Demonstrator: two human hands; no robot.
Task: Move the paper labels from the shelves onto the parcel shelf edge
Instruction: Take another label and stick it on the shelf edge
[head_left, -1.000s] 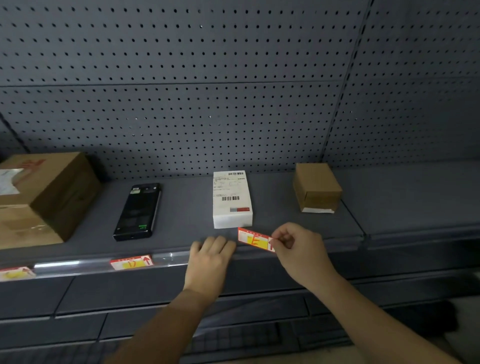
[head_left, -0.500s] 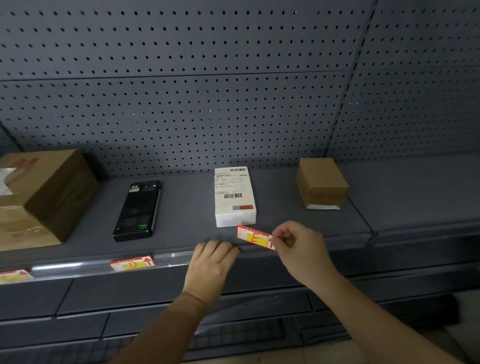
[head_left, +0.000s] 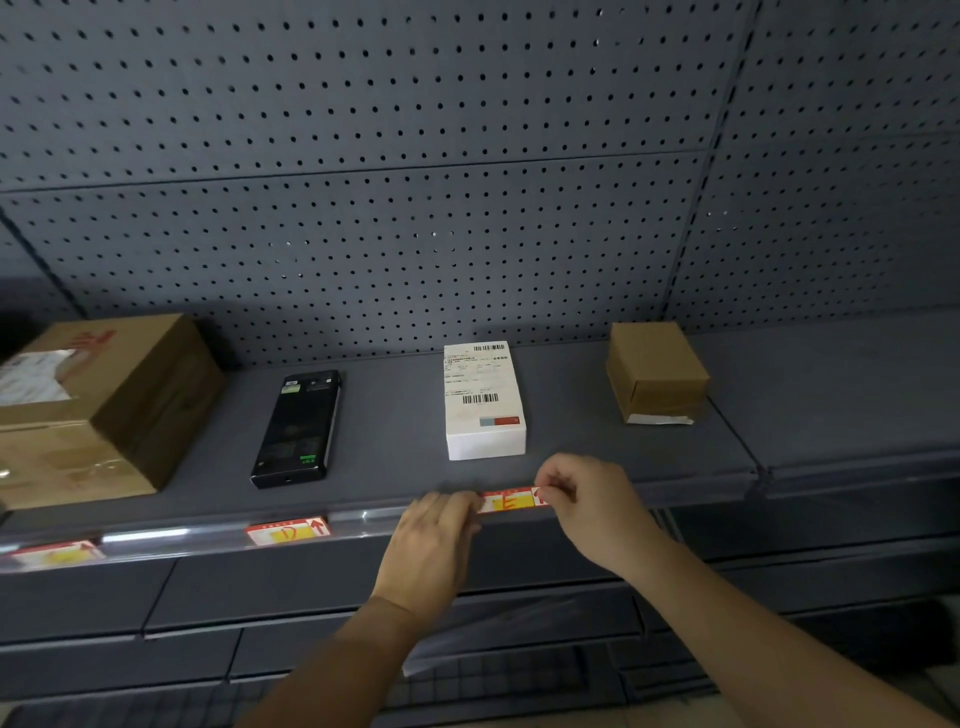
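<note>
A red and yellow paper label marked E (head_left: 508, 501) lies along the shelf edge strip (head_left: 363, 522), just below the white parcel (head_left: 483, 402). My right hand (head_left: 587, 501) pinches the label's right end. My left hand (head_left: 436, 535) rests on the strip with its fingertips at the label's left end. Further left on the strip sit a label marked D (head_left: 288, 531) and another label (head_left: 57, 555).
On the shelf stand a large cardboard box (head_left: 104, 405) at the left, a black handset (head_left: 296, 428), the white parcel and a small brown box (head_left: 654, 371). A pegboard wall rises behind. Dark lower shelves run below the strip.
My right hand has lowered the E label from a tilted hold above the shelf onto the edge strip, now level. My left fingertips now meet its left end.
</note>
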